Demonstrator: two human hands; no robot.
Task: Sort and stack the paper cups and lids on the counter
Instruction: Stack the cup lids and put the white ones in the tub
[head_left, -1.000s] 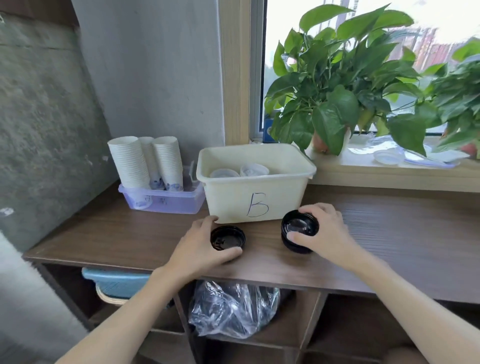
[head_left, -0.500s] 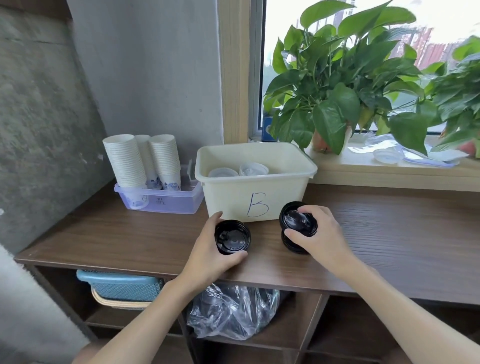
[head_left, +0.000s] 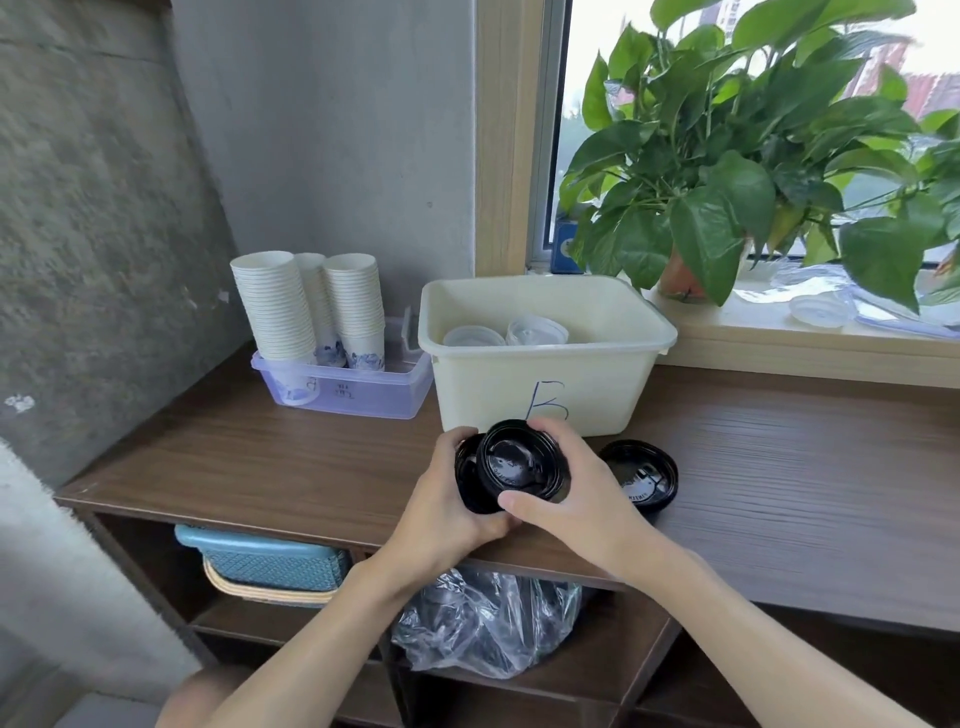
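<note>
Left hand (head_left: 445, 503) grips black lid (head_left: 466, 470); right hand (head_left: 576, 500) pinches second lid (head_left: 515, 461), seemingly overlapping.

A large handwritten blue "B" stands on the front wall of the cream plastic bin (head_left: 483, 384). The clear purple tray (head_left: 363, 397) bears small marks on its front, too faint to read. White print curves along the black lid (head_left: 644, 480) lying on the tabletop (head_left: 260, 457), but it is illegible.
</note>
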